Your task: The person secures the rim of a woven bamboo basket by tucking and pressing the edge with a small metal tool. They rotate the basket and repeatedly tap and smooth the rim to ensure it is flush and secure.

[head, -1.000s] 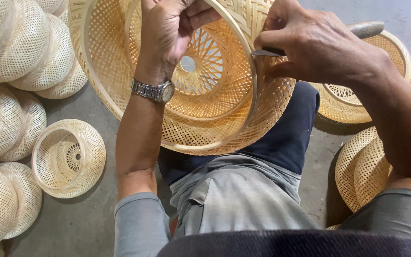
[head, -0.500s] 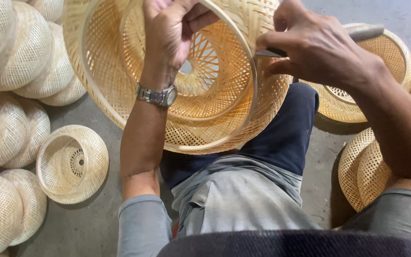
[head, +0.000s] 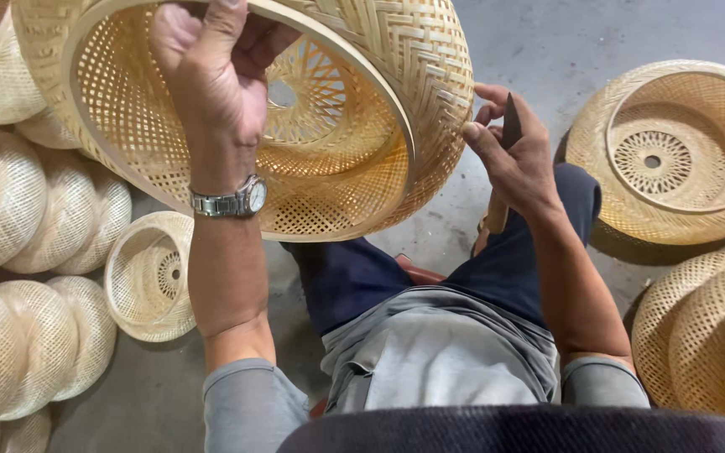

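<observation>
Holding the large woven bamboo basket (head: 295, 117) up over the lap, the left hand (head: 211, 84) is closed over its near rim, thumb inside. The right hand (head: 513, 159) is wrapped around a knife (head: 507, 143), blade up, with its fingertips touching the basket's outer wall. To work well here, the rim grip should stay firm and the blade should point away from the gripping fingers. Finished baskets (head: 10, 210) lie stacked on the floor (head: 564, 42) at left, and another open basket (head: 673, 151) sits at right.
</observation>
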